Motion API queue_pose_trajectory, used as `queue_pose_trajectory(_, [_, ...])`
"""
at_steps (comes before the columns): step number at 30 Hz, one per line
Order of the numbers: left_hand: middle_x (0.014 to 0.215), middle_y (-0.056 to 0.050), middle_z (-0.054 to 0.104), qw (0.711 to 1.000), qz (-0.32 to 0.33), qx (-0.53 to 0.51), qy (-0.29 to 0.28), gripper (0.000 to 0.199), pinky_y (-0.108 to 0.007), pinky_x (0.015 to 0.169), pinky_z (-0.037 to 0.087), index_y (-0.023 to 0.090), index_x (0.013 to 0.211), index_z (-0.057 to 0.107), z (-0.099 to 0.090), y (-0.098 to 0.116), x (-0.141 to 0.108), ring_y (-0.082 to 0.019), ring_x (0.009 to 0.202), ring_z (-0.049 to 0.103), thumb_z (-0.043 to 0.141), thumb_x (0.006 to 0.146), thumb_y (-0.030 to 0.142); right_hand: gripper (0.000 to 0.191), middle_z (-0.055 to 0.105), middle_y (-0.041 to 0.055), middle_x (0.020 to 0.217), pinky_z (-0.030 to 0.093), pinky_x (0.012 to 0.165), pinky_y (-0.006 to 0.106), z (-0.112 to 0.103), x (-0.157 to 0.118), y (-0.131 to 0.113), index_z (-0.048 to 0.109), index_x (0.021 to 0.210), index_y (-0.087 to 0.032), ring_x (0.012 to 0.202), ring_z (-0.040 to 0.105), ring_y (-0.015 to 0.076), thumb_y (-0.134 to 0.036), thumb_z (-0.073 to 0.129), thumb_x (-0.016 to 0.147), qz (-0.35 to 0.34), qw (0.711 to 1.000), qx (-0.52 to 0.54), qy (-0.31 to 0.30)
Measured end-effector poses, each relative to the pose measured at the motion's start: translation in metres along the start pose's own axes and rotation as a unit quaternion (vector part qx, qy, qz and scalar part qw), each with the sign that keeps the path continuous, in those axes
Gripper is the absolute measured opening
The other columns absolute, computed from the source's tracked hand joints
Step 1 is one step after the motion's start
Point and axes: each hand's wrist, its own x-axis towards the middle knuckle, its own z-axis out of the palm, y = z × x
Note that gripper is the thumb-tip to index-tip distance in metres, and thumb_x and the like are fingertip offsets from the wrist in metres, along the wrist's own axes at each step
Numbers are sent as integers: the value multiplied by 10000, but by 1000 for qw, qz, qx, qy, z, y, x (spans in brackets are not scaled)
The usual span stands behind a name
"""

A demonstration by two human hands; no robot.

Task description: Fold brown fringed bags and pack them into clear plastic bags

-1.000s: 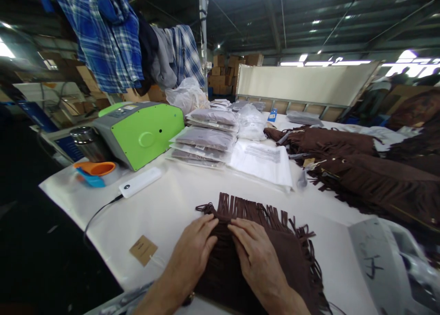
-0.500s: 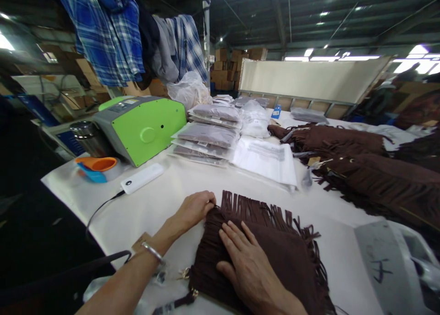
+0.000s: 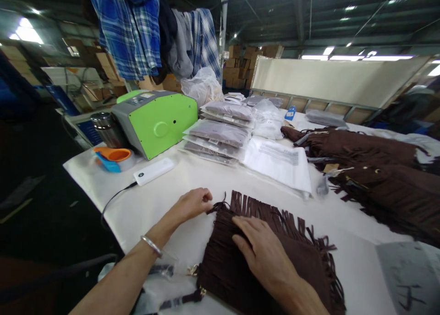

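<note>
Flat palm on the dark fringe, curled fingers at the corner

Fringed brown bag (image 3: pixel 305 253) is lying flat on the near part of the worktop (image 3: pixel 182 177), well in from its slanting left edge. Right hand (image 3: pixel 264 248) is resting palm-down on the bag, fingers extended, grasping nothing. Left hand (image 3: pixel 194 204) is hanging just off the bag's far-left corner, fingers curling in beside the corner strands (image 3: pixel 220 206); cannot tell whether they are pinching one. Silver bracelet (image 3: pixel 151 246) is circling the left wrist.

Handling, my judgement: the step in hand is looking like settling the fringe. It is probably calling for a broad, light right palm, steadying the body without dragging strips sideways. The left fingertips would be doing best by teasing strands apart singly, along their own line, not tugging. Crossed strips are likely to be creasing if pressed.

Look of the bag: dark chocolate, matte, suede-like. Far-edge fringe (image 3: pixel 254 205) is sticking out onto the worktop in narrow, mostly straight strips; right-edge fringe (image 3: pixel 332 264) is twisting and tangling. Left-face fringe (image 3: pixel 220 241) is lying in dense, close ridges. By the left side a gold-toned clasp (image 3: pixel 192 270) is catching light; a dark strap (image 3: pixel 187 298), seemingly part-covered in clear film, is running out leftward. Nearest portion is passing out of view.
</note>
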Motion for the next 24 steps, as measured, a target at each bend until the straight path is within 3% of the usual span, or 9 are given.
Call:
queue_pose_trajectory(2, [939, -10, 647, 999, 19, 24, -17, 241, -254, 703, 465, 234, 960, 656, 4, 5, -7, -189, 834, 619, 659, 719, 244, 408, 608, 76, 1327, 421, 1021, 392, -4, 25, 1, 564, 1307, -209, 1200, 554, 213, -148, 484, 911, -2, 1000, -12, 23])
queue_pose_trajectory(5, [940, -27, 612, 998, 34, 59, -14, 156, -281, 765, 455, 221, 896, 632, 10, 15, -8, -211, 893, 600, 619, 744, 190, 576, 526, 83, 1420, 397, 1008, 392, -1, 65, 1, 474, 1390, -203, 1243, 510, 233, -95, 507, 825, -29, 996, -78, -32])
queue_pose_trajectory(7, [904, -36, 603, 997, 31, 69, -4, 86, -294, 781, 451, 210, 835, 610, 12, 19, -5, -219, 902, 596, 565, 777, 164, 539, 607, 92, 1316, 412, 947, 391, 6, 87, 0, 510, 1352, -199, 1155, 561, 245, -105, 507, 822, -38, 989, -119, -81])
queue_pose_trajectory(10, [865, -33, 615, 998, 12, 54, 18, 97, -305, 770, 450, 209, 794, 580, 10, 18, 0, -218, 874, 603, 517, 781, 136, 345, 706, 102, 1049, 410, 858, 374, 15, 104, 0, 655, 1135, -185, 1008, 607, 243, -97, 478, 852, -35, 983, -147, -104])
queue_pose_trajectory(15, [763, -7, 638, 998, -32, -35, 50, 122, -303, 713, 468, 214, 847, 560, 5, 10, 4, -194, 751, 633, 467, 807, 148, 244, 717, 108, 879, 370, 832, 368, 9, 108, 1, 717, 863, -169, 941, 602, 246, -96, 484, 867, -40, 975, -183, -117])
queue_pose_trajectory(19, [642, 30, 613, 988, -49, -147, 31, 113, -230, 560, 484, 196, 832, 533, 10, 9, 9, -144, 580, 646, 453, 800, 122, 210, 721, 87, 874, 360, 855, 362, -8, 103, 0, 719, 859, -190, 949, 610, 242, -113, 524, 867, -38, 973, -197, -114])
queue_pose_trajectory(22, [661, 23, 614, 973, -52, -225, 21, 102, -194, 470, 488, 176, 847, 516, 14, 10, 18, -130, 538, 653, 443, 815, 112, 202, 722, 54, 857, 391, 730, 318, -17, 89, -3, 710, 837, -209, 829, 649, 211, -126, 531, 881, -21, 973, -199, -116])
queue_pose_trajectory(24, [693, 7, 623, 964, -42, -261, 24, 106, -198, 498, 526, 159, 864, 521, 15, 13, 25, -124, 567, 665, 448, 819, 96, 215, 716, 40, 845, 390, 649, 299, -17, 74, -5, 705, 837, -214, 770, 659, 196, -129, 519, 901, -10, 974, -195, -116])
